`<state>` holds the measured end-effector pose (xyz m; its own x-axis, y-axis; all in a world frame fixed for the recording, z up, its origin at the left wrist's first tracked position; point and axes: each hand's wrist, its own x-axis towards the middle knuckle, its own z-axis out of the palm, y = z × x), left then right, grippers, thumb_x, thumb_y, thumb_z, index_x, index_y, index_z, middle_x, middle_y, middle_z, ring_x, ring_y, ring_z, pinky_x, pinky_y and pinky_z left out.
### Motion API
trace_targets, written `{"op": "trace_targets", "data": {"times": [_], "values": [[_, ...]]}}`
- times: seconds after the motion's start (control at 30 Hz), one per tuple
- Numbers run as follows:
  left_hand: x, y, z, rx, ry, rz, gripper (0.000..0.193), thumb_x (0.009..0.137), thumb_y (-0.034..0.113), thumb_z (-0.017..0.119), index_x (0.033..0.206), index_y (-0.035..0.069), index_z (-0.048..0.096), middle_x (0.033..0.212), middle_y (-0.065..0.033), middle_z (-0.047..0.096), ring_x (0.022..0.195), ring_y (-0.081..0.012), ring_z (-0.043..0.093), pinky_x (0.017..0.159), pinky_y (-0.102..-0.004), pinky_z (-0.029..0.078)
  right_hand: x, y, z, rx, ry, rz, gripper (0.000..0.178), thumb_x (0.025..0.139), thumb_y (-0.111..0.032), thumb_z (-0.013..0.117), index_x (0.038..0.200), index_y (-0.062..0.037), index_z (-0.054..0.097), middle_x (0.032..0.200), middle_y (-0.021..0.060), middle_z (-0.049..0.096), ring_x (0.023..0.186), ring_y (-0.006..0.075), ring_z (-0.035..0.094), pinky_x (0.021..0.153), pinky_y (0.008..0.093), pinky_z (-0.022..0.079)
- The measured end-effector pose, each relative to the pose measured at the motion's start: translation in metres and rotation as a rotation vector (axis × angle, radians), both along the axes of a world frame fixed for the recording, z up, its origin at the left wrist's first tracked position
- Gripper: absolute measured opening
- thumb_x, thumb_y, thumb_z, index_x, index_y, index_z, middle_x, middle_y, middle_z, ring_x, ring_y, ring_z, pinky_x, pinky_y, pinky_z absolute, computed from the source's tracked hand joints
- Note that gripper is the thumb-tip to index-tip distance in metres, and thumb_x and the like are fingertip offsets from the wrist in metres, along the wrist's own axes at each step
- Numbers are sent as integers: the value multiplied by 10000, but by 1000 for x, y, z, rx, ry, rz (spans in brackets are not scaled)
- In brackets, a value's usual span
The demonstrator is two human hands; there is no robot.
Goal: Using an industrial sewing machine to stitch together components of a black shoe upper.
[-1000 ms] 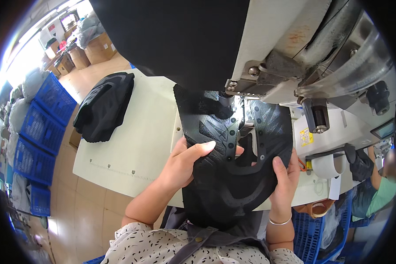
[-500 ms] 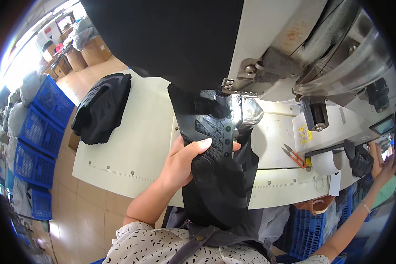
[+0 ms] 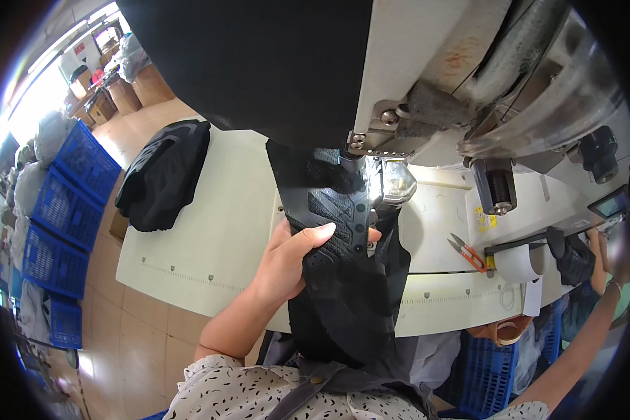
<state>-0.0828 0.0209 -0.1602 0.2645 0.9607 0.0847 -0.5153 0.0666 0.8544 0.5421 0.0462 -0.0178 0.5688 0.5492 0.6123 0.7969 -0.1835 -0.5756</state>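
A black shoe upper (image 3: pixel 343 280) with a row of round eyelets lies across the machine bed. Its far end sits beneath the sewing machine head (image 3: pixel 399 105), by the lit needle area. My left hand (image 3: pixel 287 255) is closed on the upper, the thumb on top and a fingertip showing past its right side. Out at the far right, my right hand (image 3: pixel 617 255) is raised beside a small screen (image 3: pixel 611 203) on the machine. Blur hides its fingers. A stack of black shoe uppers (image 3: pixel 164 175) rests at the table's left end.
Orange-handled thread snips (image 3: pixel 467 253) lie on the pale table (image 3: pixel 189 245), right of the machine. Close by are a white roll (image 3: pixel 521 262) and another black piece (image 3: pixel 577 259). Blue crates (image 3: pixel 66 203) line the left side; another crate (image 3: pixel 488 371) stands below the table.
My right hand has shifted slightly at the far right and is more blurred. My left hand keeps its grip on the shoe upper. The whole view has shifted slightly.
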Motion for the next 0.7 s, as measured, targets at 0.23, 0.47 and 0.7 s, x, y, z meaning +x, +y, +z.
{"op": "trace_targets", "data": {"times": [0.23,0.47,0.7], "values": [[4,-1,-1,-13,-6,63,412,798,110,396,1130,-133,422,972,-272,597,841,-266,625,736,-316,518,153,30,-37,170,272,146,644,883,-351,450,1341,30,205,1357,186,280,1206,278,336,994,329,290],[-2,-2,-3,10,7,-9,386,825,134,406,1120,-103,480,1013,-206,605,913,-229,605,817,-328,480,177,41,-59,200,300,196,719,867,-354,482,1363,42,142,1405,187,219,1277,274,278,1060,319,252],[3,-3,-3,-1,24,73,410,798,101,386,1133,-133,410,974,-286,590,840,-272,625,744,-334,519,164,34,-61,214,280,205,634,872,-274,469,1334,58,188,1348,198,281,1214,278,336,1015,321,312]]}}
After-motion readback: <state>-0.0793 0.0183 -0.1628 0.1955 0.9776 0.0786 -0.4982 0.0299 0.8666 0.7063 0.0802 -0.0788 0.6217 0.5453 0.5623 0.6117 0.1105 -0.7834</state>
